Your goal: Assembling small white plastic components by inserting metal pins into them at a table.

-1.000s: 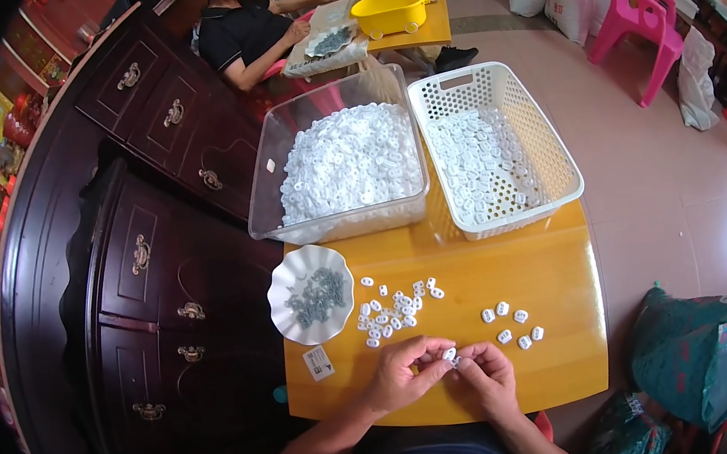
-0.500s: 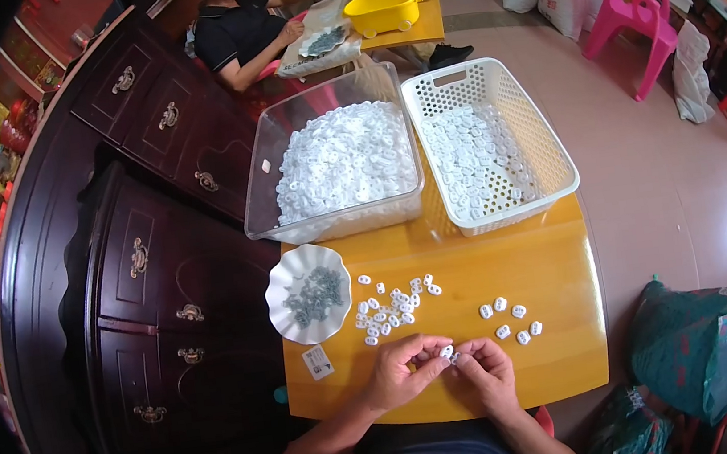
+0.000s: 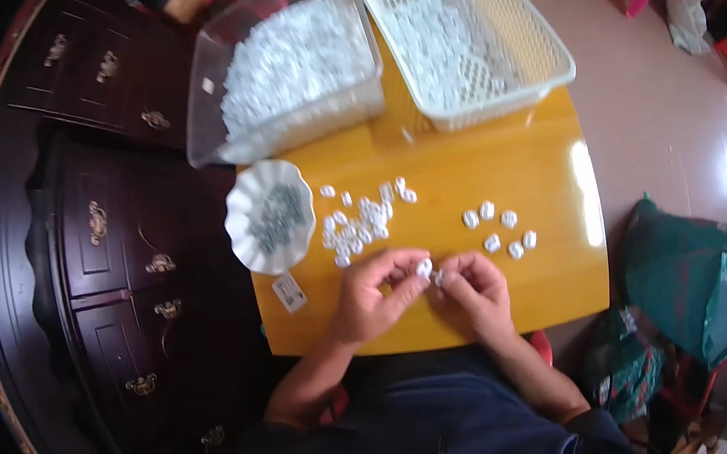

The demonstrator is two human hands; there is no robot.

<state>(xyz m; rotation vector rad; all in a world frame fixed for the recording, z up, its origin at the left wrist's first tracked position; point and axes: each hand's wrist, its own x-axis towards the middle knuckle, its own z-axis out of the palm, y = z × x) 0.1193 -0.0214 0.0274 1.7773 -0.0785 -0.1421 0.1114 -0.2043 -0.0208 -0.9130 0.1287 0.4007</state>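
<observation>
Over the near edge of the yellow table [image 3: 431, 192], my left hand [image 3: 376, 297] pinches a small white oval plastic piece [image 3: 423, 268] between thumb and fingertips. Close beside it, my right hand [image 3: 476, 290] is closed in a pinch around a tiny pale part [image 3: 439, 279], too small and blurred to name. Loose white plastic pieces [image 3: 365, 236] lie in a cluster beyond my left hand. Several similar pieces [image 3: 487, 210] are spread out beyond my right hand. To the left, a white wavy-rimmed bowl [image 3: 240, 210] holds small grey parts [image 3: 280, 218].
A clear plastic bin [image 3: 208, 124] heaped with white pieces and a white perforated basket [image 3: 539, 36] with more pieces stand at the table's far side. A small card [image 3: 289, 293] lies below the bowl. Dark drawers [image 3: 103, 221] flank the left; a green bag [image 3: 701, 278] sits right.
The view has tilted downward, so the table and containers sit higher in the picture. Both hands stay close together, still pinching the small parts, with a slightly wider gap between them.
</observation>
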